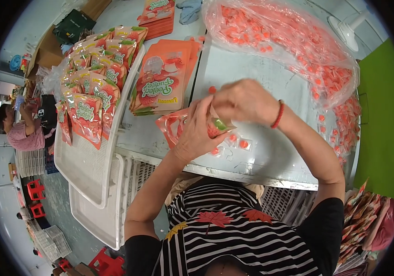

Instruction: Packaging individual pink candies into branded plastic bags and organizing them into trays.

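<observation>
Pouch (178,126), orange-red with a green corner, is held above the tabletop (252,73) between both hands: the left hand (197,131) grips its front from below, while the right hand (243,101) pinches its top edge. Small wrapped candies (238,143) lie just beneath.

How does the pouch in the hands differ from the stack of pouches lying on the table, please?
The pouch in the hands is a single one, lifted off the table and crumpled, gripped by the left hand and right hand; the stack of pouches lies flat and untouched. The held pouch shows little print, while the stack's top face shows its full printed front. Both are orange-red with a green accent.
</observation>
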